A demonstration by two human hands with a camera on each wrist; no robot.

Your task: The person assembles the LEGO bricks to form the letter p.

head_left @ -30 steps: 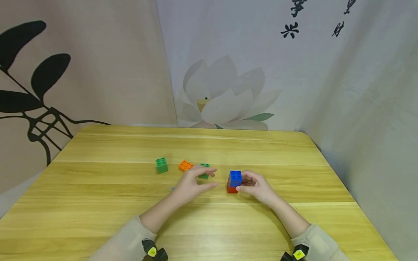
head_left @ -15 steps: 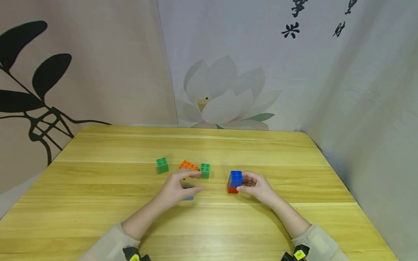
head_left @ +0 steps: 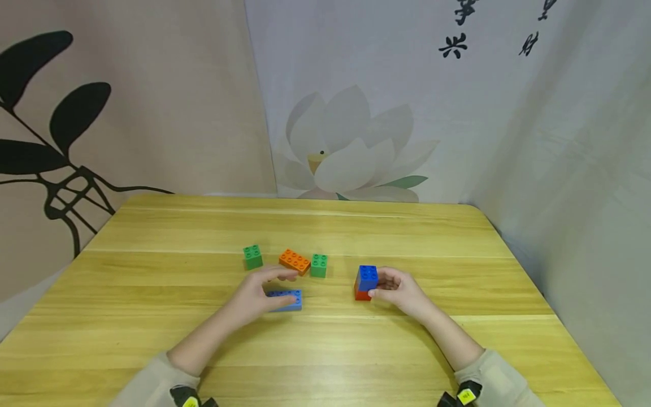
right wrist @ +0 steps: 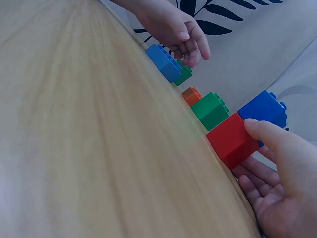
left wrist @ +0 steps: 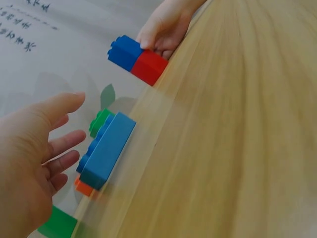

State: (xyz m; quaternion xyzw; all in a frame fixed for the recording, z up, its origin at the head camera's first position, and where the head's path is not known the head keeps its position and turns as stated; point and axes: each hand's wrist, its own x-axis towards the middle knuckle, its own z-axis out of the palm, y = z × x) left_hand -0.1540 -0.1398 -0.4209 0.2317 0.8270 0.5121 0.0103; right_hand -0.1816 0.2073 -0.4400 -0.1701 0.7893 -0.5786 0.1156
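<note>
Fingers [head_left: 278, 272] spread well away from the thumb on the left hand [head_left: 249, 294], a big gap between them, and they have hold of nothing! Right by them is the light blue brick [left wrist: 111, 151], the long one, lying studs up on the worktop [head_left: 325, 350]. From the head view the thumb crosses in front of it, hiding part of its studs; whether skin meets plastic, I cannot tell.

Over to the right hand [head_left: 404, 291], and what a contrast: thumb and fingers curl in from the side, pinching a small stack [right wrist: 237, 136]. It's a two-storey affair, red brick [right wrist: 230, 141] at the bottom, dark blue brick [right wrist: 265, 109] on top, upright on the worktop, with the thumb tip lying at the seam where the colours meet. The other fingers tuck in behind, partly hidden.

Just beyond the left hand, an orange brick [head_left: 294, 260] lies at a slant, and a green brick [head_left: 319, 265] is hard by its right end; touching or a whisker apart, too close to call! Further left, a second green brick [head_left: 252, 257] sits on its own, studs up too.

Pale sleeves [head_left: 157, 379] reach in from below, a black strap [head_left: 469, 387] at each wrist. Behind it all hangs pale cloth [head_left: 356, 51], a big lotus flower [head_left: 351, 147] printed on it, with black leaves [head_left: 81, 116] over on the left.
</note>
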